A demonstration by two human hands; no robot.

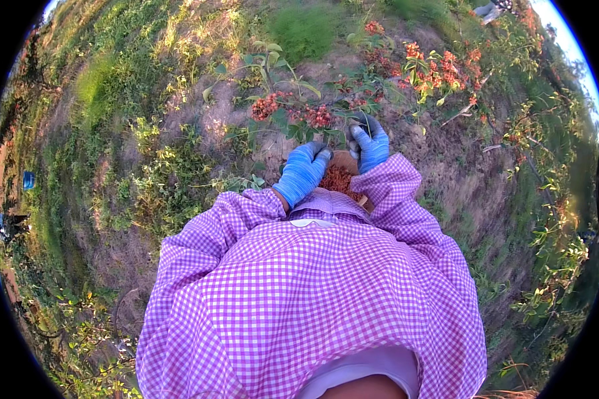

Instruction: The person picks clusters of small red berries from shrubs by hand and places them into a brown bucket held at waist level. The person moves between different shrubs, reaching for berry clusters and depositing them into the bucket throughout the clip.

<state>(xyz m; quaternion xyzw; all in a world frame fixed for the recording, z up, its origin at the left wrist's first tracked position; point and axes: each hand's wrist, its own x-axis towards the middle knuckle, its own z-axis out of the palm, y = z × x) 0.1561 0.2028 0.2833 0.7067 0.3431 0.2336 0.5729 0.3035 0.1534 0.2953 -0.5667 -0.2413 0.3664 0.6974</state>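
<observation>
My left hand [303,172], in a blue knitted glove with dark fingertips, is just below a leafy branch with its thumb and fingers drawn close together. Whether anything is between them is hidden. My right hand [369,145], gloved the same way, has curled fingers among thin green stems at the branch; its grip is unclear. Above the left hand hang red berry clusters [315,115], resembling Sichuan pepper, with another cluster [265,106] further left. Below and between both hands, a container [346,160] against my body holds many loose reddish berries [337,180], partly covered by my sleeve and shirt.
More red clusters [447,70] hang on branches at the upper right. Bare twigs [461,114] stick out there. Green leaves [274,55] rise ahead of the hands. Weeds [159,149] and bare soil spread to the left. A blue object [28,180] stands far left.
</observation>
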